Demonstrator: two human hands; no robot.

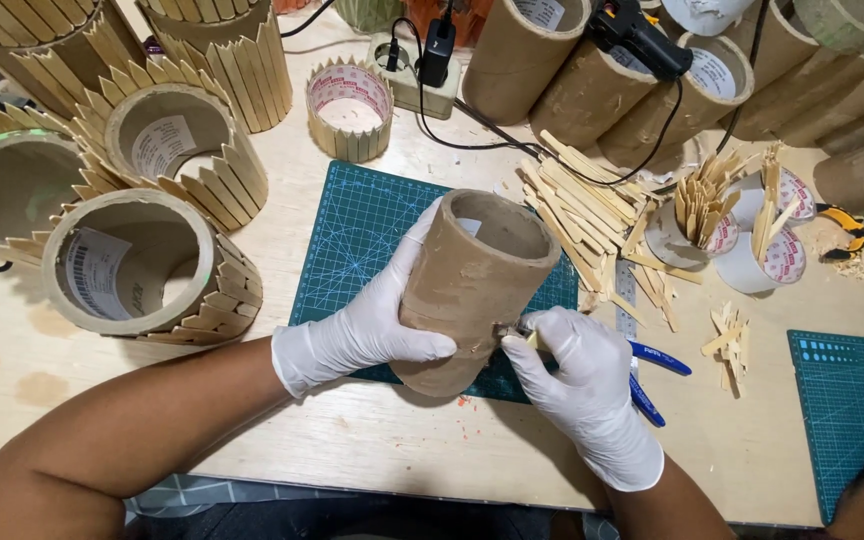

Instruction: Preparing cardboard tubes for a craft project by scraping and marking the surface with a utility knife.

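Observation:
A brown cardboard tube (472,285) stands tilted on a green cutting mat (362,235) at the middle of the table. My left hand (372,320), in a white glove, is wrapped around the tube's left side. Also gloved, my right hand (577,385) pinches a small wooden stick piece (530,338) against the tube's lower right side. Under that hand lie blue-handled pliers (652,375).
Tubes clad in pointed wooden sticks (152,265) stand at the left. Bare tubes and a black glue gun (637,35) lie at the back right. Loose sticks (582,215), tape rolls holding sticks (742,235), a power strip (417,70) and a second mat (852,400) are nearby.

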